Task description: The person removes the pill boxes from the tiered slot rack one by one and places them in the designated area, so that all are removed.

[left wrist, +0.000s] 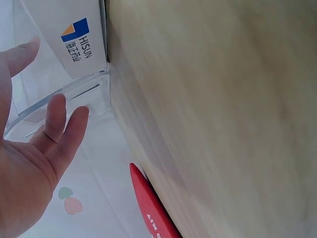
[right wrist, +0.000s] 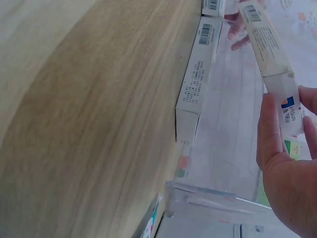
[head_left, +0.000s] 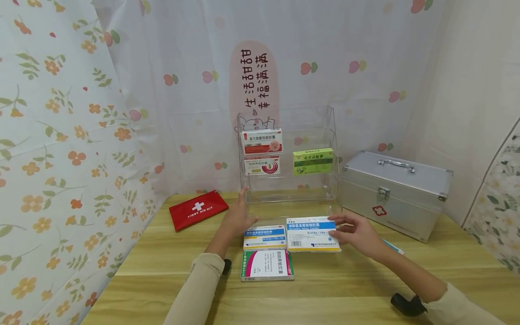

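My right hand (head_left: 357, 234) pinches the right end of a white and blue medicine box (head_left: 313, 237), thumb on one side and fingers on the other. In the right wrist view the held medicine box (right wrist: 270, 54) is tilted and raised above the table. My left hand (head_left: 235, 219) is at the left side of the clear acrylic rack (head_left: 290, 197), fingers spread and holding nothing. Beside it stands a similar white and blue medicine box (head_left: 265, 238). A green, pink and white medicine box (head_left: 268, 265) is in front of that one.
The rack's upper tiers hold two red and white boxes, one (head_left: 262, 141) above the other (head_left: 262, 166), and a green box (head_left: 313, 161). A red first aid pouch (head_left: 199, 210) lies left on the wooden table (head_left: 162, 271). A silver case (head_left: 394, 194) stands right.
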A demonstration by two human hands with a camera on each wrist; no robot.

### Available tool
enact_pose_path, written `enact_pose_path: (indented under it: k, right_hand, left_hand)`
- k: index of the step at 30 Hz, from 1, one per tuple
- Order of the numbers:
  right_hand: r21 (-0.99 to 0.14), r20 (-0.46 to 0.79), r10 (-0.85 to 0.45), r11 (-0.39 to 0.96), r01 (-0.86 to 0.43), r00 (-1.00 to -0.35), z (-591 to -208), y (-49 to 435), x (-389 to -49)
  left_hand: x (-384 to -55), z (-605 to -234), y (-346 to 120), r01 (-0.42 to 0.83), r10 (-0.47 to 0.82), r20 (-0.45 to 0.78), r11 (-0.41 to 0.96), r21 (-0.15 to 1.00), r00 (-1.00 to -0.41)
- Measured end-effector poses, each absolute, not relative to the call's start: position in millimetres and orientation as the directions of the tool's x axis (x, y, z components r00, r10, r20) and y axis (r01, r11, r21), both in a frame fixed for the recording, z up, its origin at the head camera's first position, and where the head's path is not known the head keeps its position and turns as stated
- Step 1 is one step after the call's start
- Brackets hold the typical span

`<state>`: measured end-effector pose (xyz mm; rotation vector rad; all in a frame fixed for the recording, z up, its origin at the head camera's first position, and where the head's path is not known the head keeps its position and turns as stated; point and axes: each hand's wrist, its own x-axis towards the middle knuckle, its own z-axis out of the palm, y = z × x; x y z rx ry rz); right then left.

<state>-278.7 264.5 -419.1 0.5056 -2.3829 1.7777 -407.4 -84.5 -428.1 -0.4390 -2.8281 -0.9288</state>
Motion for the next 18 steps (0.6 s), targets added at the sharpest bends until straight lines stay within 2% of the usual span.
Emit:
enact_pose_path:
  k: [11, 18]
  right_hand:
    - [-0.906, 0.217, -0.253, 0.307, -0.291, -0.943, -414.0, 271.0, -269.9]
    - [-0.92, 0.176, -0.317, 0.283, -0.271, -0.932, -413.1, 271.6, -264.5]
  left_hand:
    - [-408.4, -427.2, -84.3, 0.322, 0.24, 0.218, 0.777, 0.541, -0.946]
    - [-405.4, -425.9, -85.3, 0.323, 0.243, 0.216, 0.784, 0.531, -0.946]
